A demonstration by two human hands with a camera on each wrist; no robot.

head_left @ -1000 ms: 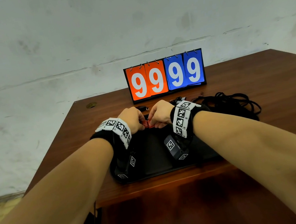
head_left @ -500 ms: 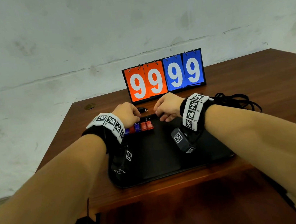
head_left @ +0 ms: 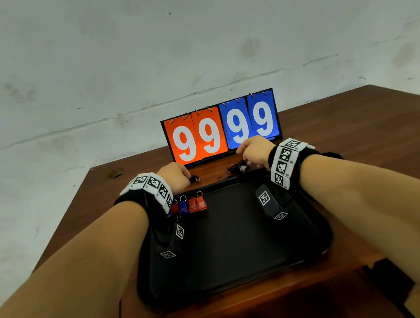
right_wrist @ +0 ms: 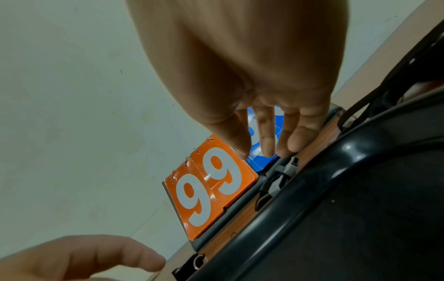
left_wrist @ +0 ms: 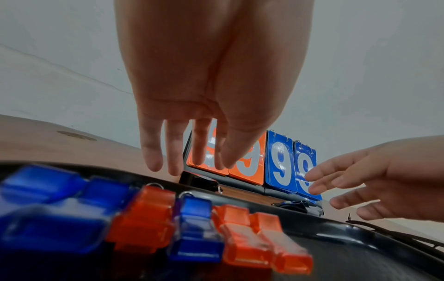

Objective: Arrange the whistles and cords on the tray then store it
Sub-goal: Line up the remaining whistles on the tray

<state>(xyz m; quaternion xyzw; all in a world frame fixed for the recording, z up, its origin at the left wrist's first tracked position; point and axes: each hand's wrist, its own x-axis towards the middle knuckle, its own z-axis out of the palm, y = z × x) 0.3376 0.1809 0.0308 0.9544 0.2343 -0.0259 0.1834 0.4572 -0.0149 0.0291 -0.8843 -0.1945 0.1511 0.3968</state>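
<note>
Left hand (head_left: 176,175), fingers (left_wrist: 173,152) spread, above a black whistle (head_left: 195,179); right hand (head_left: 254,150) likewise over cords (head_left: 239,167) (both empty); coloured whistles (head_left: 192,205) line the tray (head_left: 246,282).

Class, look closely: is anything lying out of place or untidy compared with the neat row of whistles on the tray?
Yes. One black whistle lies on the table beyond the tray, by the left hand. A tangle of black cords sits off the tray under the right hand.
</note>
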